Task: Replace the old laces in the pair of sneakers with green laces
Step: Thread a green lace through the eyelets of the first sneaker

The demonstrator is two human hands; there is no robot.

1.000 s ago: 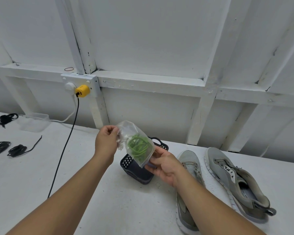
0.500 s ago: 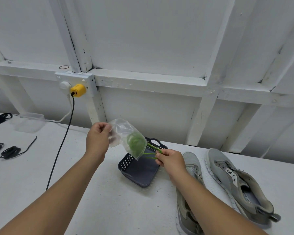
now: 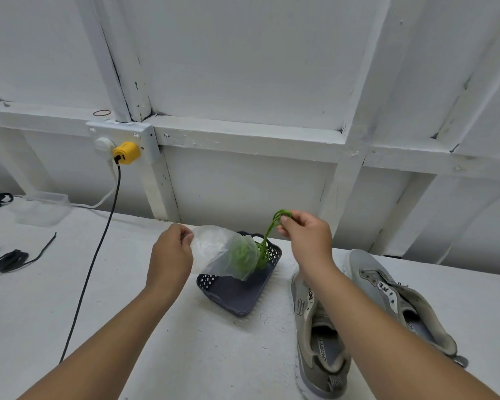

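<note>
Right hand (image 3: 306,236) pinches green laces (image 3: 267,241), half out of bag (image 3: 223,252) gripped by left hand (image 3: 171,255). Both sneakers (image 3: 319,336) on table (image 3: 156,342) look unlaced; black laces (image 3: 10,259) lie aside. Relacing not started.

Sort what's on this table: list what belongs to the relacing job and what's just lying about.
Job: green laces, plastic bag, grey sneakers, black laces.
Lying about: dark basket, clear tub, black cable, yellow plug.
</note>
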